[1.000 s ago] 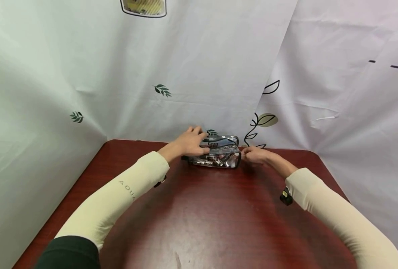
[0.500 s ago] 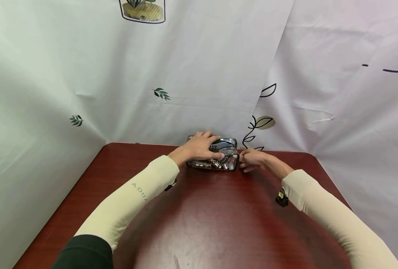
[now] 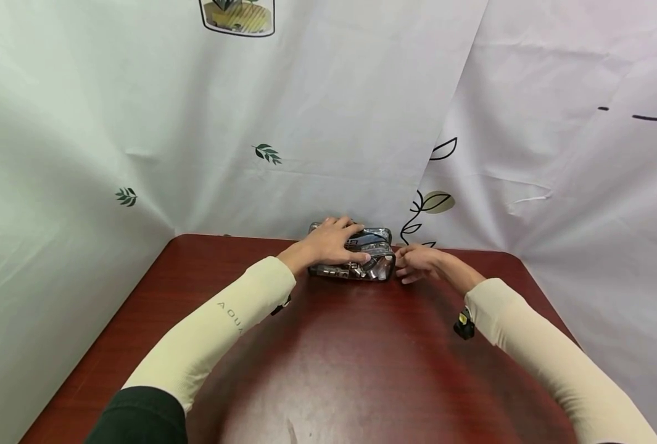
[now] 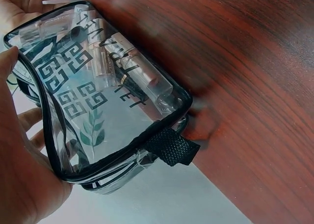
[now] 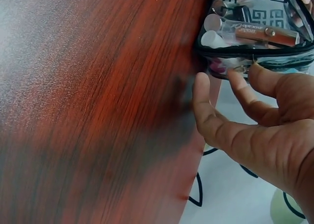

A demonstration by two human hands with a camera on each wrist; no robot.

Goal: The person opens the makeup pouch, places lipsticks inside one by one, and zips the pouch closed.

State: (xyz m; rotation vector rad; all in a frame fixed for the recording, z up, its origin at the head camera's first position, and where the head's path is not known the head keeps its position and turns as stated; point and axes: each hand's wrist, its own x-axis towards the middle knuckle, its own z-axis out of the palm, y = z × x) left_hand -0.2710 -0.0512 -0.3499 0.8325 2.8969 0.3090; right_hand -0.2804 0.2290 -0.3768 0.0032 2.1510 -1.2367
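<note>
A clear cosmetic pouch with black piping lies at the table's far edge. My left hand grips it from above, thumb over the front and fingers over the back. In the left wrist view the pouch shows black square motifs, lettering and a black fabric tab at one end. Cosmetic tubes show through its side in the right wrist view. At the pouch's right end, my right hand pinches the zipper pull with thumb and index finger; its other fingers extend alongside.
The dark red wooden table stretches from the pouch toward me. A white cloth backdrop with leaf prints rises right behind the far edge, and more cloth hangs at both sides.
My left hand has slid right along the pouch from its left end to nearer its middle. The right hand's lower fingers have spread out; over the last half second both hands barely move.
</note>
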